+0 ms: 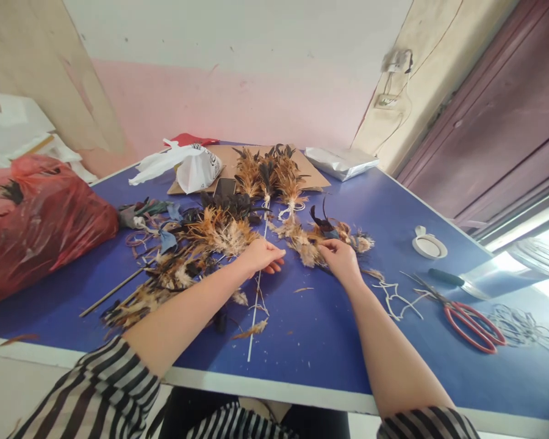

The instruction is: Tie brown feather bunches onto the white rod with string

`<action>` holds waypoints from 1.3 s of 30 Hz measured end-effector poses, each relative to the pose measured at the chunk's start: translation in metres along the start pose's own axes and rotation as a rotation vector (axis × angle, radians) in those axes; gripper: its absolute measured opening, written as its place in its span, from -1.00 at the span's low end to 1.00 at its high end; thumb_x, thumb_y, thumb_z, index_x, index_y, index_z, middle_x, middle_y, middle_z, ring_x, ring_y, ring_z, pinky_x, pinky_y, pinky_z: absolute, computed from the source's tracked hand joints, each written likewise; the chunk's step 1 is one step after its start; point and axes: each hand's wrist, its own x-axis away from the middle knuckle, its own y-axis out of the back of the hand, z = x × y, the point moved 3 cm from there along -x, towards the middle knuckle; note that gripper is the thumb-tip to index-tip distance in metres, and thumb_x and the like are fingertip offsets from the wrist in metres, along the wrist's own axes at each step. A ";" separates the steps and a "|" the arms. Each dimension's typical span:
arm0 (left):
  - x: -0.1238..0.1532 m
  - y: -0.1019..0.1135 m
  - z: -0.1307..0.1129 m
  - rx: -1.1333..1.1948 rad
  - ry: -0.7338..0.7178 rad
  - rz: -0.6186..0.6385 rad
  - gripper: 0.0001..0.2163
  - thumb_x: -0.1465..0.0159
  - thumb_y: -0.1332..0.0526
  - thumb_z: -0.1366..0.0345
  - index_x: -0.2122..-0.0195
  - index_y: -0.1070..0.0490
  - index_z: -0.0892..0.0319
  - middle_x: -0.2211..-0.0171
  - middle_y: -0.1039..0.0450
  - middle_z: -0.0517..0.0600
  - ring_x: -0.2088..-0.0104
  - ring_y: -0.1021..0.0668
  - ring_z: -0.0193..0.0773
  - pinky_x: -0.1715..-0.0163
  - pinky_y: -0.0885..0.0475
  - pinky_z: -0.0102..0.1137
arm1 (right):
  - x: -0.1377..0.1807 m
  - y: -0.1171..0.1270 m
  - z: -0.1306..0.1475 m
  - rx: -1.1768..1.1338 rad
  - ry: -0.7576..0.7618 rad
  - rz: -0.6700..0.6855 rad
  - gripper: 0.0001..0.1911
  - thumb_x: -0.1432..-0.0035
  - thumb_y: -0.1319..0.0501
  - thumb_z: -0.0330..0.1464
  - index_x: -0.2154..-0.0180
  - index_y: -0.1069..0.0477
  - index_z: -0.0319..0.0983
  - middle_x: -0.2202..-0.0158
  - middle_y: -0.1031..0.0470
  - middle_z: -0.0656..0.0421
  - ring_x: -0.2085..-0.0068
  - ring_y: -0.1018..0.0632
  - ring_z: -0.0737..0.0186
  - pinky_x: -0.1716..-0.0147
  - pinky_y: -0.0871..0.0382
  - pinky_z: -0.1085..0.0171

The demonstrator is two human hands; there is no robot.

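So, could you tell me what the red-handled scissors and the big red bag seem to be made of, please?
The red-handled scissors: grey metal blades, dull sheen; handles look like glossy red plastic or coated metal. The big red bag: thin plastic film, judging by its translucent, crinkled, shiny surface.

My left hand (260, 256) is curled around a thin white stick (255, 317) that lies lengthwise on the blue table (311, 329), just beside a heap of brown feathers (219, 235). My right hand (341, 259) pinches a small feather bunch (304, 247) close by. To my right lie red-handled scissors (473, 323) and a white tape roll (429, 247), a red plastic bag (36, 219) sits at my left, and cardboard (231, 158) lies at the far edge.
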 end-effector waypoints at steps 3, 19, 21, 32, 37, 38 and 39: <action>-0.025 -0.018 -0.007 0.063 0.137 -0.050 -0.76 -0.09 -0.21 0.19 0.46 -0.38 0.33 0.47 -0.47 0.10 0.57 -0.50 -0.33 0.63 -0.36 -0.49 | 0.000 -0.011 -0.001 -0.013 0.019 0.026 -0.68 0.07 -0.12 -0.20 0.37 -0.50 -0.27 0.46 -0.52 0.12 0.42 -0.47 0.23 0.40 -0.26 0.31; -0.070 -0.042 -0.017 0.033 0.198 -0.053 -0.95 -0.06 -0.23 0.47 0.46 -0.36 0.33 0.60 -0.43 0.01 0.62 -0.48 -0.40 0.67 -0.34 -0.59 | -0.011 -0.003 -0.019 0.135 -0.031 0.057 -0.68 -0.01 -0.02 -0.30 0.62 -0.42 -0.28 0.70 -0.35 0.18 0.59 -0.34 0.31 0.57 -0.11 0.37; -0.068 -0.040 -0.015 0.054 0.224 -0.054 -0.98 -0.09 -0.19 0.49 0.45 -0.34 0.33 0.61 -0.43 0.01 0.62 -0.49 -0.40 0.66 -0.36 -0.59 | -0.011 -0.002 -0.020 0.145 -0.032 0.053 -0.73 -0.01 -0.02 -0.34 0.50 -0.46 -0.28 0.64 -0.40 0.16 0.55 -0.38 0.30 0.53 -0.16 0.38; -0.057 -0.037 -0.003 0.089 0.214 -0.056 -0.96 -0.09 -0.18 0.51 0.48 -0.34 0.31 0.68 -0.39 -0.02 0.65 -0.48 -0.37 0.61 -0.43 -0.52 | 0.009 0.008 0.007 0.416 0.125 -0.053 -0.61 -0.05 -0.06 -0.30 0.04 -0.31 -0.19 0.11 -0.34 0.02 0.30 -0.47 0.17 0.38 -0.26 0.29; -0.053 -0.043 -0.003 0.118 0.173 -0.034 -0.90 0.00 -0.26 0.53 0.52 -0.32 0.33 0.71 -0.38 -0.01 0.68 -0.46 -0.35 0.68 -0.38 -0.53 | 0.021 -0.005 0.032 0.404 0.395 0.048 -0.64 -0.16 0.03 -0.28 0.01 -0.29 -0.11 0.13 -0.33 0.11 0.23 -0.44 0.25 0.32 -0.26 0.35; -0.053 -0.045 -0.003 0.130 0.173 -0.023 -0.89 0.02 -0.28 0.54 0.52 -0.33 0.33 0.70 -0.39 0.00 0.68 -0.47 -0.34 0.67 -0.39 -0.53 | 0.021 -0.010 0.032 0.422 0.414 0.102 -0.66 -0.16 0.03 -0.29 0.03 -0.32 -0.09 0.15 -0.34 0.12 0.24 -0.44 0.26 0.32 -0.26 0.35; -0.053 -0.046 -0.003 0.146 0.177 -0.009 -0.88 0.04 -0.30 0.53 0.50 -0.34 0.34 0.68 -0.40 0.00 0.66 -0.48 -0.34 0.66 -0.40 -0.53 | 0.020 -0.014 0.030 0.449 0.416 0.147 -0.67 -0.16 0.03 -0.29 0.07 -0.35 -0.08 0.16 -0.35 0.13 0.25 -0.44 0.26 0.32 -0.26 0.34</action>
